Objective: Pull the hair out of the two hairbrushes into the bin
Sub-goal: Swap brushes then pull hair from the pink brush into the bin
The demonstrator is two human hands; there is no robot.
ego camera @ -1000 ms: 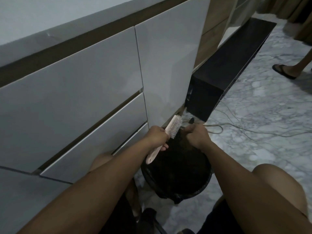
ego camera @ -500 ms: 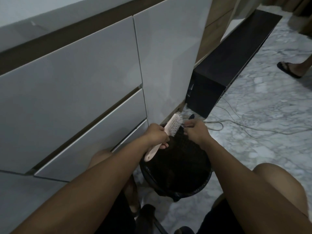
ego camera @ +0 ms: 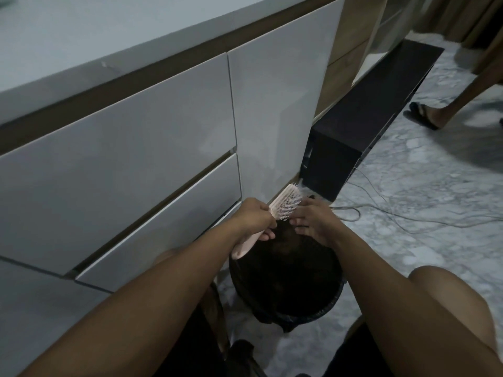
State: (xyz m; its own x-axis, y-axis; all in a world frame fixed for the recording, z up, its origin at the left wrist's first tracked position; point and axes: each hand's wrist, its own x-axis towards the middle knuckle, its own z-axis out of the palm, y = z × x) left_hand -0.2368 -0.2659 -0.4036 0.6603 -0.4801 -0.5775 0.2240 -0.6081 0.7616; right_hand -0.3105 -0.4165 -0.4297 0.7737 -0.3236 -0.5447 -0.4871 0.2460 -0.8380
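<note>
A pale pink hairbrush is held over a round black bin on the floor between my knees. My left hand is shut on the brush's handle, whose end sticks out below the fist, and the bristles face right. My right hand is at the bristles with its fingertips touching them; whether it pinches any hair cannot be made out. The bin's inside is dark. Only one hairbrush is in view.
Grey drawer fronts stand close on the left. A low black cabinet runs along the wall behind the bin. Thin cables lie on the marble floor. Another person's sandalled foot is at the far right.
My right hand has moved from above the bin's rim up to the brush's bristles, fingers spread. The brush has tilted a little. The other person's foot has shifted.
</note>
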